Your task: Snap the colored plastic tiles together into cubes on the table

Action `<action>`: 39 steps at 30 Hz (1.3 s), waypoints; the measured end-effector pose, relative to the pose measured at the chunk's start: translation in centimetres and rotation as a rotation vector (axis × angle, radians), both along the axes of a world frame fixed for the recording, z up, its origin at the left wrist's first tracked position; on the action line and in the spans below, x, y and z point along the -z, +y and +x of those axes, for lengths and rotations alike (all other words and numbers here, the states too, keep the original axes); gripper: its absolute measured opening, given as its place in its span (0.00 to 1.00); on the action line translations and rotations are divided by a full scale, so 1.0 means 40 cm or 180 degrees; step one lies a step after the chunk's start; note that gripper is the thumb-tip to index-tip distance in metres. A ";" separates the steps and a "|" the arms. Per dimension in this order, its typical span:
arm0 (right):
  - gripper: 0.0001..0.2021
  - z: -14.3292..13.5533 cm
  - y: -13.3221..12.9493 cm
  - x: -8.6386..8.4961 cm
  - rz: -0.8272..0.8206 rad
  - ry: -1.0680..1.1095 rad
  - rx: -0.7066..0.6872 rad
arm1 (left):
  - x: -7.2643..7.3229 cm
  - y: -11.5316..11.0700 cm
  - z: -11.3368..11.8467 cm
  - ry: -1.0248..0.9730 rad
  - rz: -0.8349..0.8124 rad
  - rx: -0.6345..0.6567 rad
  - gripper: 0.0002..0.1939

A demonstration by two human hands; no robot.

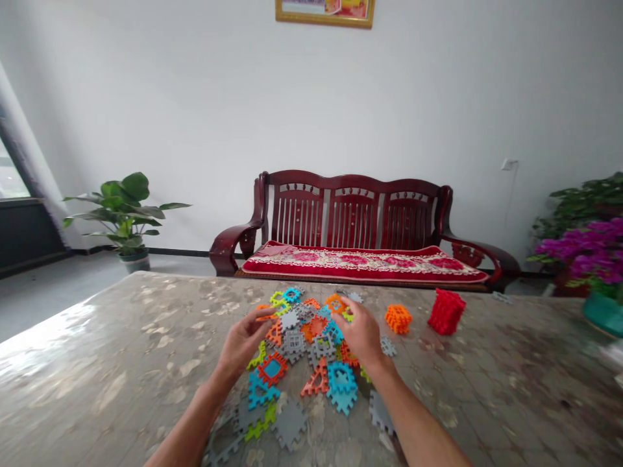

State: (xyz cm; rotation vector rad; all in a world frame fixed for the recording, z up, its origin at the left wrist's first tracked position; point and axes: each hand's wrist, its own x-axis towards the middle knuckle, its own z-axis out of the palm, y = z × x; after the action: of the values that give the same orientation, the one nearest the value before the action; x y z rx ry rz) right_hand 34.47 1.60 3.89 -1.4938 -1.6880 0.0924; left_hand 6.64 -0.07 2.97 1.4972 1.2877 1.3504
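A loose heap of flat plastic tiles with toothed edges lies on the table in grey, orange, blue and yellow-green. My left hand (243, 338) is at the heap's left side, thumb and fingers apart. Its fingertips are at an orange tile (265, 318), partly hidden by them. My right hand (361, 331) reaches over the right side with fingers parted, close to another orange tile (335, 302) and a yellow-green tile (348, 315). Between the hands lie a grey tile (294, 344) and a red-orange tile (318, 324). Nearer me are a blue tile (342, 378) and a triangular orange tile (317, 379).
An orange cube (398, 318) and a larger red block (446, 312) stand right of the heap on the patterned tabletop (146, 350). Purple flowers in a teal pot (603, 312) are at the far right. A wooden bench (353, 214) stands behind the table.
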 end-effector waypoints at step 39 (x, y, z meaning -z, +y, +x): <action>0.27 -0.056 0.087 -0.004 -0.0870 -0.1436 -0.1272 | 0.087 0.033 -0.166 0.3100 -0.0432 -0.1161 0.21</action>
State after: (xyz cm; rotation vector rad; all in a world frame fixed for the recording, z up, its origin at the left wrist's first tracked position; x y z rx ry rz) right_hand 32.22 5.07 4.04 -1.4192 -2.4084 0.2199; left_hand 0.00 1.25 -0.53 1.9651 2.2786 0.6634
